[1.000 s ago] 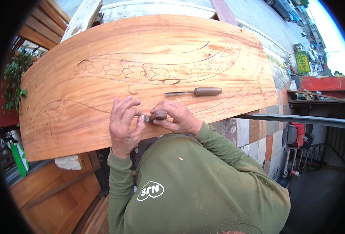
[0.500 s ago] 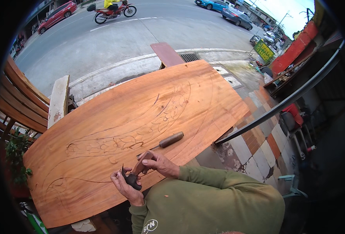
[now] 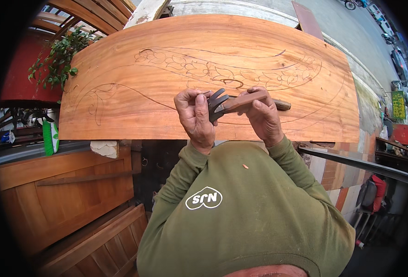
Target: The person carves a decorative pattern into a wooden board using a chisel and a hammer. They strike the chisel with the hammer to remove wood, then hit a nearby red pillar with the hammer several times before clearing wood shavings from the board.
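My left hand is closed round a dark, pronged tool head, its thumb upright along the near side. My right hand grips the flat reddish-brown handle that joins this head, thumb on top. Both hands are over the near half of a large curved wooden board marked with leafy scrollwork and long curved lines. Behind the held tool, a second wooden-handled tool lies on the board, partly hidden.
Wooden slats and a leafy plant stand at back left, a green brush beside the board. Wooden panels are at lower left. A metal rail runs right over tiles. The street with vehicles lies beyond.
The view has swung, bringing the board level across the picture again. The tool is lifted higher and turned, its pronged head now upward between my hands; my left fingers have closed round it.
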Tool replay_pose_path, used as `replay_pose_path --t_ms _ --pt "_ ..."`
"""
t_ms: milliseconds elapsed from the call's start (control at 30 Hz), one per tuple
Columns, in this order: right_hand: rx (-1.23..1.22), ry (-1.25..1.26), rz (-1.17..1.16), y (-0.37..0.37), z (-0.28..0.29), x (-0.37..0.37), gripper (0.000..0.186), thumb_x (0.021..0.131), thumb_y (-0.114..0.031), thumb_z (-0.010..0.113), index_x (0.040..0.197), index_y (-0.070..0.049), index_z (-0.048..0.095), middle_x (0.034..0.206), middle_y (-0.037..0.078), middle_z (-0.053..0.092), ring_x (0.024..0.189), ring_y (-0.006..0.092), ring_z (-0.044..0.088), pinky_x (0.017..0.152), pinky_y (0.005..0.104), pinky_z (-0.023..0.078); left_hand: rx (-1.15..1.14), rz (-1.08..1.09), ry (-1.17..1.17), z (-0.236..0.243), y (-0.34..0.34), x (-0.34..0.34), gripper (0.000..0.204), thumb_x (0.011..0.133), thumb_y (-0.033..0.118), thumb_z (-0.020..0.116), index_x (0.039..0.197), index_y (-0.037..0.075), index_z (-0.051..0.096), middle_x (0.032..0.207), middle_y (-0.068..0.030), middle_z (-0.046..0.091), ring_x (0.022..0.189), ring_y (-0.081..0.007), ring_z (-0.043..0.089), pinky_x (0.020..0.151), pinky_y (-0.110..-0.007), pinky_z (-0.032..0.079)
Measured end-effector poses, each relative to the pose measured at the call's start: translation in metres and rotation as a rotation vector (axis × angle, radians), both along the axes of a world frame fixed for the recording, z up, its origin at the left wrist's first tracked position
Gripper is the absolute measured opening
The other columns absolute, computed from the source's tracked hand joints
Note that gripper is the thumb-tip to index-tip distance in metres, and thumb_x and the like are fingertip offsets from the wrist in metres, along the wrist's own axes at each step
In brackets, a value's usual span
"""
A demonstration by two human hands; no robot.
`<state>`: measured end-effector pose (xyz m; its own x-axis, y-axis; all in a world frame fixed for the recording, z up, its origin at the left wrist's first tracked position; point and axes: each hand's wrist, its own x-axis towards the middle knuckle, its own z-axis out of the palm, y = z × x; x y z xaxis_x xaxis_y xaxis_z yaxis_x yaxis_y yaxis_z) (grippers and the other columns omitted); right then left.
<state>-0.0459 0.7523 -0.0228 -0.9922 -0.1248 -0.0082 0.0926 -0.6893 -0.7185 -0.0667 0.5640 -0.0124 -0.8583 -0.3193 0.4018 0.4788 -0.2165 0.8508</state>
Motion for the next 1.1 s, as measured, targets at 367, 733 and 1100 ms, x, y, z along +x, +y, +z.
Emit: replay_pose_path --t_ms 367,733,1100 --pt "-0.346 -0.299 0.179 0.002 -0.024 0.001 0.033 0.108 -0.025 0.065 0.133 -0.003 0.062 0.122 0.016 0.075 0.108 0.0254 0.074 0.094 0.0401 0.065 0.171 -0.248 -0.228 0.041 0.007 0.035 0.020 0.117 0.020 0.048 0.131 0.006 0.042 0.101 -0.0150 0.070 0.075 -0.0132 0.071 0.061 -0.024 0.059" --pt "-0.514 -0.319 0.409 -0.009 -0.008 0.009 0.049 0.109 -0.026 0.059 0.142 0.010 0.054 0.142 0.026 0.063 0.117 0.0286 0.074 0.104 0.0406 0.064 0.186 -0.178 -0.159 0.046 0.038 0.054 0.019 0.113 0.009 0.055 0.129 -0.001 0.048 0.111 -0.0169 0.071 0.091 -0.0162 0.075 0.078 -0.029 0.063" --pt "-0.735 -0.318 0.414 0.001 -0.004 0.017 0.037 0.113 -0.025 0.053 0.135 0.004 0.058 0.125 0.023 0.072 0.116 0.0317 0.074 0.098 0.0451 0.066 -0.152 -0.131 -0.118 0.049 0.033 0.068 0.013 0.107 0.003 0.064 0.118 -0.003 0.059 0.099 -0.0127 0.078 0.088 -0.0136 0.077 0.074 -0.031 0.063"
